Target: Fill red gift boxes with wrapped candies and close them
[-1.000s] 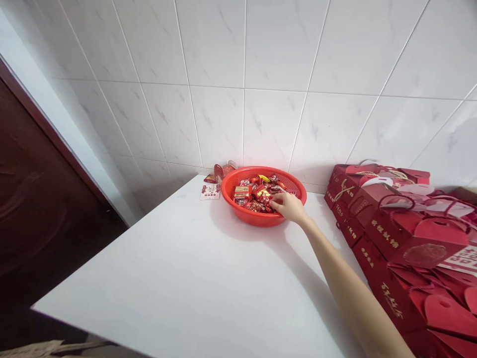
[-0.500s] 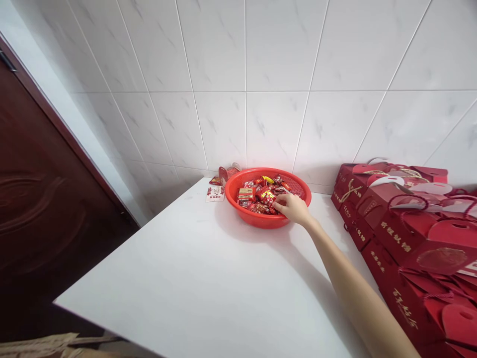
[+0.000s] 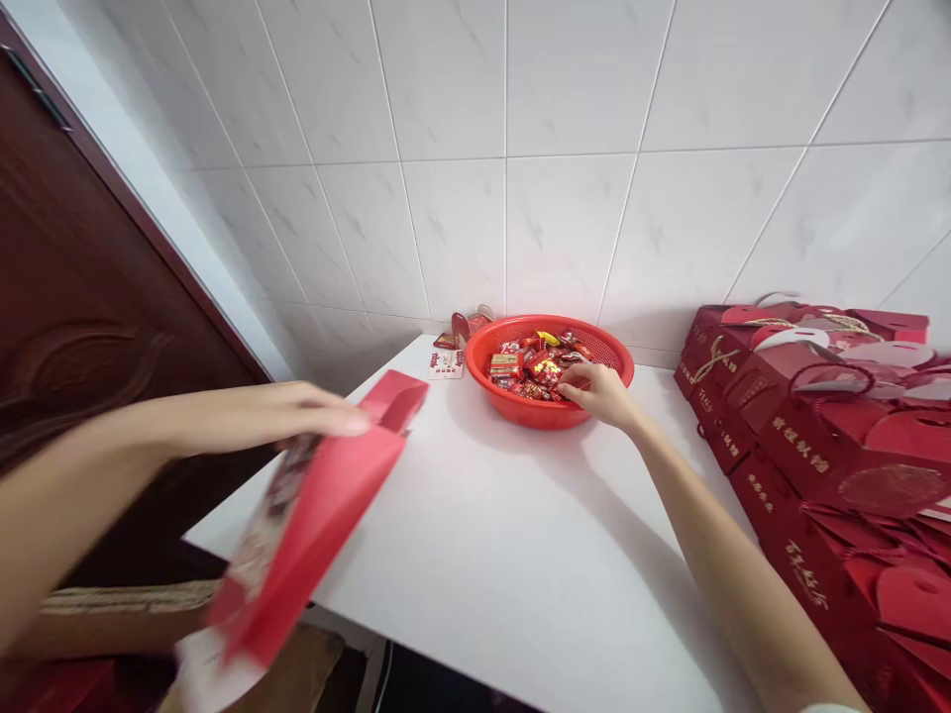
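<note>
My left hand grips a red folding paper box, blurred by motion. The box is tilted over the table's left front edge, its red inside showing and one end standing open. My right hand reaches over the right rim of a red plastic basket. Its fingers are pinched together among the wrapped candies, at a candy mostly hidden by the fingertips. The candies are mostly red, with a yellow one near the back.
Stacked dark red gift boxes with cord handles fill the right of the white table. Behind the basket's left side lie a small red box and a printed card. A brown door is left; a cardboard box stands below.
My left hand has come into view from the left with the red paper box. My right hand stays at the candies in the basket. The view has shifted slightly.
</note>
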Demonstrator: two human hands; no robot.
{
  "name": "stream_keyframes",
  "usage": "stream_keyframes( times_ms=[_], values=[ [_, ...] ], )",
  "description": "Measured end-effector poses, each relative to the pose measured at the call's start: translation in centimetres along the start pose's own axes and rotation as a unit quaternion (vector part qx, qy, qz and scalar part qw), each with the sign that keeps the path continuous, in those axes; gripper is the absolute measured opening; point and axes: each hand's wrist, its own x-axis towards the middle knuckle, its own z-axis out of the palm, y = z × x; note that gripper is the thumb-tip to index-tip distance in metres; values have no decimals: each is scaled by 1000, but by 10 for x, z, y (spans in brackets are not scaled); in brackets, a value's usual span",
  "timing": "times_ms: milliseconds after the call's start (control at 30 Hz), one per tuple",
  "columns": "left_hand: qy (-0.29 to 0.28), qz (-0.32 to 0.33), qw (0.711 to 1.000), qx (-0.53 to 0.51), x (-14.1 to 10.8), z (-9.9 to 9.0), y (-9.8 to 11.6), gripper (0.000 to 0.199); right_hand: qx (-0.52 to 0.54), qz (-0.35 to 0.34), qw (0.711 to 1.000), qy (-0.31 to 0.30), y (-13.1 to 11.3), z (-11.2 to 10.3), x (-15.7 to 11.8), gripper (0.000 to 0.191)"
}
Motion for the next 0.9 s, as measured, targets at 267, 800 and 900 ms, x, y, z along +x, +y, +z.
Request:
stream_keyframes(
  times_ms=[267,800,900],
  values=[
    [-80,58,976,-194,69,21,25,53,129,-70,989,-5,-26,-20,-22,20],
    [-197,-58,805,-556,75,114,17,90,56,-117,981,-146,-86,-40,-69,30],
    [-230,-69,806,-541,77,123,13,92,122,-116,971,-171,-77,-48,-64,21]
  ],
)
